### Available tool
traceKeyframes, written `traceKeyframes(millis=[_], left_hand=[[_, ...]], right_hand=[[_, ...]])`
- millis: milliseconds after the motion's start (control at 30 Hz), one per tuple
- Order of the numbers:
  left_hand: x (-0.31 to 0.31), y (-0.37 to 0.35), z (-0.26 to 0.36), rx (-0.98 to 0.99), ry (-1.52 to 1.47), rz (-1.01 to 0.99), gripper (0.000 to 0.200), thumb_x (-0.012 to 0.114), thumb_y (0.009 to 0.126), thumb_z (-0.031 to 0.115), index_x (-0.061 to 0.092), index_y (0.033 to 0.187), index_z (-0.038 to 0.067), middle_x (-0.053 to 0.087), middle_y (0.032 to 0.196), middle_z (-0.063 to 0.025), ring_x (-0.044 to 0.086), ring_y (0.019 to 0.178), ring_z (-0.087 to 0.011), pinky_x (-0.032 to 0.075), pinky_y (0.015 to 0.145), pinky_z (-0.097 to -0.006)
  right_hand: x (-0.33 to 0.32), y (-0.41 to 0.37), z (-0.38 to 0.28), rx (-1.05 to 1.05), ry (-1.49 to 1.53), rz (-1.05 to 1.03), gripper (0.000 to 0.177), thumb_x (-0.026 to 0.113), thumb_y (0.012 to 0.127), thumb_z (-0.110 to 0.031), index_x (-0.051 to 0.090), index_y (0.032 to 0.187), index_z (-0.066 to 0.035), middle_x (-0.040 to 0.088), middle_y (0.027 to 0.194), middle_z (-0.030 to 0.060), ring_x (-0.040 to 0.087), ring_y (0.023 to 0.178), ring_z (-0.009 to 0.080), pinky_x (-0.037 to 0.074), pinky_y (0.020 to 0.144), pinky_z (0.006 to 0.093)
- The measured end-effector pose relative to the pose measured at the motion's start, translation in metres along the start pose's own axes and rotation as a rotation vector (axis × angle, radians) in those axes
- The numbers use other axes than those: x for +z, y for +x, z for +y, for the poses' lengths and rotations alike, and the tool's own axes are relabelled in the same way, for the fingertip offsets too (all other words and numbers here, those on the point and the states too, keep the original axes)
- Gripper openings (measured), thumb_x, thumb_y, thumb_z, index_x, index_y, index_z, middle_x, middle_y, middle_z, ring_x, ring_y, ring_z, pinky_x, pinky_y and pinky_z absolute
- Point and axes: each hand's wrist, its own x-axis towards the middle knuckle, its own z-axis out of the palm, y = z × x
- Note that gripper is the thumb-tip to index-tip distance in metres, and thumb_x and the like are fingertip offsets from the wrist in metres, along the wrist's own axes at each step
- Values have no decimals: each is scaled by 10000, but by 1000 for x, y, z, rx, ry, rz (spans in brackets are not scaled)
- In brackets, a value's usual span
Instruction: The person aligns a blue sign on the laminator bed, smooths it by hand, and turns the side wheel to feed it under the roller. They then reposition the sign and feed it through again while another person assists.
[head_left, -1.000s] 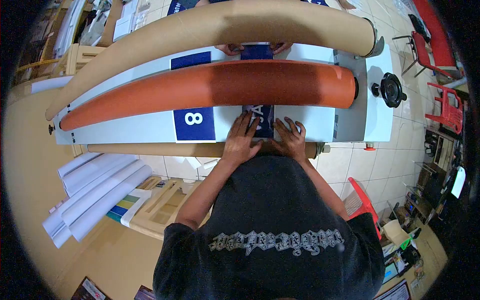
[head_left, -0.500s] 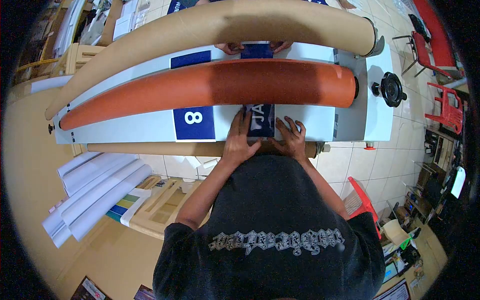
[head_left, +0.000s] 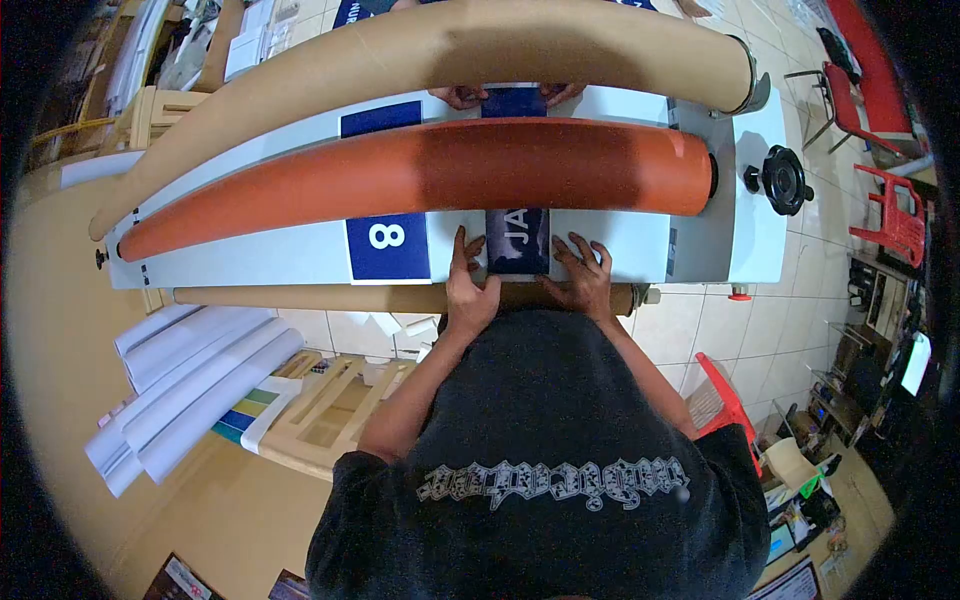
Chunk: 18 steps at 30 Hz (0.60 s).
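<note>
A dark blue panel with white letters "JA" (head_left: 518, 250) lies on the pale machine bed, its far part passing under an orange-red roller (head_left: 400, 175). Along its left edge rests my left hand (head_left: 470, 285), fingers spread on the bed and thumb near the panel's lower corner. My right hand (head_left: 584, 275) is open at the right edge, thumb close to the lower right corner. Left of my hands lies another blue panel, marked with a white 8 (head_left: 388, 262).
A brown tube roll (head_left: 600, 45) spans the far side. Beyond the roller, a co-worker's hands (head_left: 562, 94) touch the blue panel's far end. A black handwheel (head_left: 782, 180) stands at the right. White paper rolls (head_left: 200, 390) lie lower left, by a wooden rack (head_left: 330, 410).
My left hand has lifted off the lettered panel and shifted left to its edge, uncovering its left side. My right hand stays about where it was.
</note>
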Motion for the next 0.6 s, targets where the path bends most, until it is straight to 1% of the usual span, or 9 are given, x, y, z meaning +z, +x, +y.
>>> traceKeyframes(millis=[67,100,200,300,367,433,567,600], left_hand=[[-1,-2,1,-11,-12,2,889,586,761,11,185,1553,54,574,1320,-243,578,1205,-365,459,1019,-436],[-1,-2,1,-4,-1,8,888,584,762,13,185,1555,59,582,1316,-243,583,1204,-363,463,1015,-434],[0,-4,-2,3,-11,19,880,578,768,18,187,1555,60,592,1311,-242,588,1208,-357,468,1004,-427],[0,-5,-6,20,-30,28,866,568,777,22,186,1553,50,600,1307,-242,591,1214,-347,472,988,-415],[-1,-6,-8,37,-27,33,858,563,783,24,184,1553,44,604,1304,-242,593,1216,-341,475,979,-409],[-1,-6,-12,29,-70,27,857,558,787,22,175,1553,34,609,1302,-239,598,1207,-325,478,960,-402],[-1,-9,-16,12,-101,29,845,545,797,8,175,1555,36,614,1293,-228,600,1201,-303,470,967,-393],[-1,-9,-17,-9,-148,30,831,533,804,-1,180,1555,36,613,1292,-222,599,1196,-292,466,968,-385]], right_hand=[[1,0,0,-15,-17,17,682,818,768,-400,587,1324,-80,752,997,20,510,1311,234,316,1087,487],[1,1,0,-15,-17,17,682,818,768,-400,587,1324,-80,752,997,20,510,1311,234,316,1087,487],[1,-1,1,-11,-24,1,679,819,766,-393,591,1323,-79,747,1035,26,509,1311,232,314,1087,485],[3,-1,3,-62,-41,31,668,819,767,-386,597,1317,-80,741,1063,28,507,1312,231,310,1088,488],[1,0,0,-16,-6,20,654,825,762,-380,608,1301,-82,736,1089,29,508,1312,231,314,1082,490],[1,0,0,-22,-9,31,656,830,756,-377,610,1298,-82,736,1088,29,508,1314,231,316,1079,490],[1,-1,1,-34,-12,39,659,838,745,-374,614,1291,-81,738,1078,29,510,1314,232,322,1074,488],[2,-1,1,-35,-12,40,659,838,745,-374,614,1291,-81,738,1078,29,510,1314,232,322,1074,488]])
